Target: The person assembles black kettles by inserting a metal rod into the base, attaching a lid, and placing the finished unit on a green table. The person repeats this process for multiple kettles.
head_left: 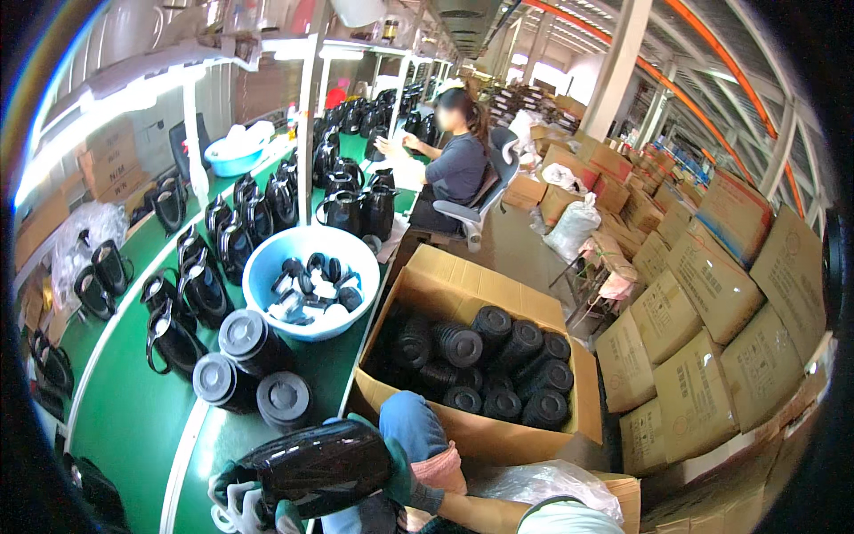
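A glossy black jug [320, 467] lies on its side between my hands at the near edge of the green table. My left hand [245, 507], in a grey and green glove, is closed round its left end. My right hand [405, 476], also gloved, grips the right end, with the fingers partly hidden behind the jug. Just beyond stand stacks of black round ribbed parts [285, 396] with flat grey tops. Past them, a light blue basin [258, 307] holds small black and white parts.
Rows of black jugs [206, 289] stand along the green table [133, 427]. To my right, an open carton [583, 392] is filled with black ribbed parts. Stacked cartons [685, 383] rise farther right. Farther along the table a person [463, 169] sits on a grey chair [471, 209].
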### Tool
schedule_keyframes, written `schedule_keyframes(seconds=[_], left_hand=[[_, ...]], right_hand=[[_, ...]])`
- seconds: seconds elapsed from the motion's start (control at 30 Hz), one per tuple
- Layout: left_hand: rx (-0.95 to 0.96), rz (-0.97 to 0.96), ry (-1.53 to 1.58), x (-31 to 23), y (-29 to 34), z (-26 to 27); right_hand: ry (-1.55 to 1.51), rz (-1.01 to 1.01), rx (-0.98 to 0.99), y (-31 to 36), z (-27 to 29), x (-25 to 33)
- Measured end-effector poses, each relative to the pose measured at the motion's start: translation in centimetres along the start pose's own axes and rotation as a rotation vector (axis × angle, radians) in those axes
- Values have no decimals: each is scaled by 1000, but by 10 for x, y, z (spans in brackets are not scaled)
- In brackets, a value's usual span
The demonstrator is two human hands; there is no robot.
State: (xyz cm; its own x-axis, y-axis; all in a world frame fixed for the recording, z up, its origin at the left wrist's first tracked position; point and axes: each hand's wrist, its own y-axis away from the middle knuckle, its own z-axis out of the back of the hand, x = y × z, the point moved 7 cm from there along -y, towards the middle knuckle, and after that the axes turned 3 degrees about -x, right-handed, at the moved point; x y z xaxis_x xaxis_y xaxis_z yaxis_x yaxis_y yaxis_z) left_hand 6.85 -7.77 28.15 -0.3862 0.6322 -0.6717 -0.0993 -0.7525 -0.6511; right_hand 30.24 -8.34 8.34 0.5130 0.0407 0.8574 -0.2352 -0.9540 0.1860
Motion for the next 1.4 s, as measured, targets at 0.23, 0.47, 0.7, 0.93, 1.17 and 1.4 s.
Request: schedule_keyframes(seconds=[0.23,0.47,0.7,0.93,1.17,1.4], left_hand=[[-95,236,281,74,11,6],[283,1353,1160,108,54,-38],[-24,1302,1316,133,143,12],[-157,870,1286,108,106,78],[-74,498,187,22,30,135],[-273,736,397,36,80,165]], right_hand=[[78,-38,115,-43,-33,-1],[300,-42,116,-23,-51,-12],[517,-58,365,-16,-114,-14],[568,-77,426,-9,-121,-23],[587,-47,416,12,-124,-21],[462,79,515,42,-149,1]])
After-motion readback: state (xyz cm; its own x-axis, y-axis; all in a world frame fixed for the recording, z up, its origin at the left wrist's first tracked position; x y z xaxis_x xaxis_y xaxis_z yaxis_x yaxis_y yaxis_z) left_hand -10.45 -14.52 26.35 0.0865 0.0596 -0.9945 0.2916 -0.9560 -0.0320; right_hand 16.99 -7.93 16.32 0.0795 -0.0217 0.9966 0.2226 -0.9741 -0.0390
